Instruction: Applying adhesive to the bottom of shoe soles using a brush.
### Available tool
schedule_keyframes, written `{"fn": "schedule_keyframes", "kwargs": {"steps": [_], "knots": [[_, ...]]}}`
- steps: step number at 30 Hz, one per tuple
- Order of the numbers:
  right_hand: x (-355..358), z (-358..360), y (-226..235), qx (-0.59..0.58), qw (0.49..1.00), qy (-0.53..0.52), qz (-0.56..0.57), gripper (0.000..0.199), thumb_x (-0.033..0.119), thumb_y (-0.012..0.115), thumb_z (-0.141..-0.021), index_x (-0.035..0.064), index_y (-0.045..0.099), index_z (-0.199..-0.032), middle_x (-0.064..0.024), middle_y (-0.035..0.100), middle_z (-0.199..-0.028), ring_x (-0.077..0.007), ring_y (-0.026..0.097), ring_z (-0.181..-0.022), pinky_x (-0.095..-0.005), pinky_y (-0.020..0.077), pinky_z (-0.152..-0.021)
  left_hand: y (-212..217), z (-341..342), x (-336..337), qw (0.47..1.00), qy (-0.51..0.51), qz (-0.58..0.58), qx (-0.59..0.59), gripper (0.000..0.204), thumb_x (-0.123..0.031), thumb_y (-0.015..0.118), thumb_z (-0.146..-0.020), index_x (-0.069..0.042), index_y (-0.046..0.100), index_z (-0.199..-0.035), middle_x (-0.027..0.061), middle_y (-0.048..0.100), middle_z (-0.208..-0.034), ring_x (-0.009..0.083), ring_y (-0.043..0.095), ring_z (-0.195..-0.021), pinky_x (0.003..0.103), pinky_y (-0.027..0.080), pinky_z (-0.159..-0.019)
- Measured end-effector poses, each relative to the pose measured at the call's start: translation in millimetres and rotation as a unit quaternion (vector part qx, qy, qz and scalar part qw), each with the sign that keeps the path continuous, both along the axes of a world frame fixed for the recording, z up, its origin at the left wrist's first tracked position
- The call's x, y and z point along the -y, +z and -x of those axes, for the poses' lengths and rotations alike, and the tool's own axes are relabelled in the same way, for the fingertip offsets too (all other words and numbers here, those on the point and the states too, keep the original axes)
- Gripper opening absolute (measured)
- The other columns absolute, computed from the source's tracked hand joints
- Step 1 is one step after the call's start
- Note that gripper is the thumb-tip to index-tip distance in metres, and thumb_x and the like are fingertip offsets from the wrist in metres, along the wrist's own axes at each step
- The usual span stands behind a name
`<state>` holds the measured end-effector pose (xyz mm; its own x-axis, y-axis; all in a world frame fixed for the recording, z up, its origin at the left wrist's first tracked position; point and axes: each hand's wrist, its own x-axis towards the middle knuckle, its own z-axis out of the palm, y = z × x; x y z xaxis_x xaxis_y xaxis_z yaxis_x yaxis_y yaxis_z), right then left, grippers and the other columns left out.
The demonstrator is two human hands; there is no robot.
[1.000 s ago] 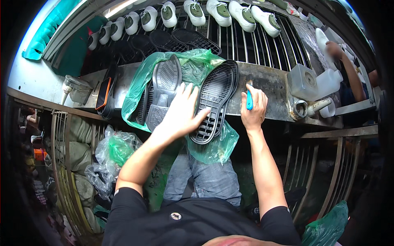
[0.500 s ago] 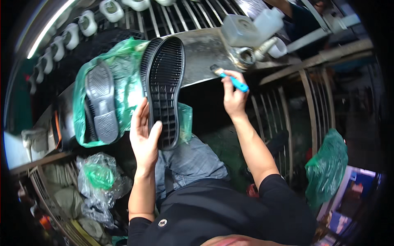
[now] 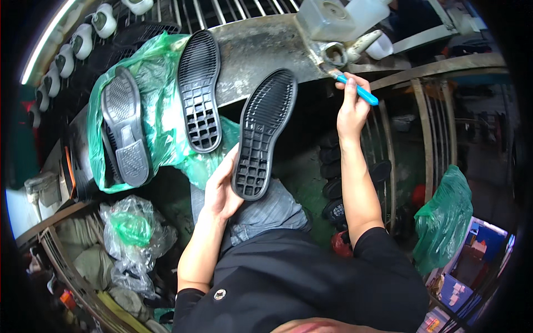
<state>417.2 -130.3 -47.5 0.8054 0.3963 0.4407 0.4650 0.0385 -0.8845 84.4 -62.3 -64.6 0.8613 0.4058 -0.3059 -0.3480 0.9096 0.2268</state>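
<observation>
A black shoe sole (image 3: 264,130) with a ribbed front and a gridded heel rests in my left hand (image 3: 221,190). My fingers curl behind its heel end, its open grid face is turned up, and it stands tilted above my lap. My right hand (image 3: 353,115) is closed on a blue-handled brush (image 3: 363,94). The bristles point left, just below a small stained pot (image 3: 334,53) at the bench's edge; contact cannot be made out. A second black sole (image 3: 200,91) lies grid side up on a green plastic bag (image 3: 161,111), left of the held one.
Another sole (image 3: 126,125), tread side up, lies on the bag's left. Translucent containers (image 3: 327,21) stand behind the pot on the grey bench (image 3: 255,50). White shoe forms (image 3: 65,60) line the far left rack. Another green bag (image 3: 444,219) hangs at right.
My left hand has moved right with one sole, leaving the other on the green bag; the two were together before. My right hand has shifted right and the brush tip nearer the pot.
</observation>
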Motion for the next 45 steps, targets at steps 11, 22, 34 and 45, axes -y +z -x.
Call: {"fn": "schedule_keyframes", "kwargs": {"steps": [11, 22, 34, 45], "knots": [[-39, 35, -13, 0.016, 0.978, 0.180, 0.102, 0.019, 0.019, 0.072, -0.108, 0.0015, 0.074, -0.115, -0.0103, 0.078, -0.103, -0.0271, 0.078, -0.096, -0.0404, 0.0581, -0.095, 13, -4, 0, 0.999, -0.002, 0.012, -0.030, 0.067, -0.037, 0.034, -0.116, 0.001, 0.031, -0.170, 0.0341, 0.044, -0.167, 0.0532, 0.046, -0.153, 0.066, 0.041, -0.125], [10, 22, 11, 0.171, 0.977, 0.055, 0.118, 0.012, 0.015, 0.071, -0.106, 0.0033, 0.070, -0.102, -0.0082, 0.073, -0.086, -0.0240, 0.072, -0.084, -0.0421, 0.0560, -0.088, 25, -7, 1, 0.980, -0.042, -0.191, -0.040, 0.094, -0.037, 0.076, -0.102, 0.004, 0.028, -0.172, 0.0216, 0.050, -0.166, 0.0305, 0.059, -0.146, 0.044, 0.046, -0.124], [-15, 29, -6, -0.067, 0.995, 0.070, -0.021, 0.022, 0.023, 0.070, -0.111, 0.0002, 0.072, -0.112, -0.0089, 0.077, -0.093, -0.0182, 0.074, -0.087, -0.0364, 0.0582, -0.085, 2, -8, 4, 0.988, 0.103, 0.107, -0.031, 0.070, -0.052, 0.035, -0.118, -0.001, 0.044, -0.165, 0.0226, 0.049, -0.168, 0.0420, 0.046, -0.156, 0.061, 0.030, -0.133], [19, 172, -9, 0.161, 0.946, 0.280, 0.030, 0.036, 0.035, 0.078, -0.098, 0.0069, 0.073, -0.120, -0.0128, 0.071, -0.103, -0.0340, 0.071, -0.101, -0.0581, 0.0475, -0.112, -17, 5, 7, 0.984, 0.089, 0.112, 0.105, 0.065, -0.051, 0.035, -0.118, -0.003, 0.056, -0.156, 0.0169, 0.063, -0.155, 0.0326, 0.058, -0.146, 0.054, 0.036, -0.129]]}}
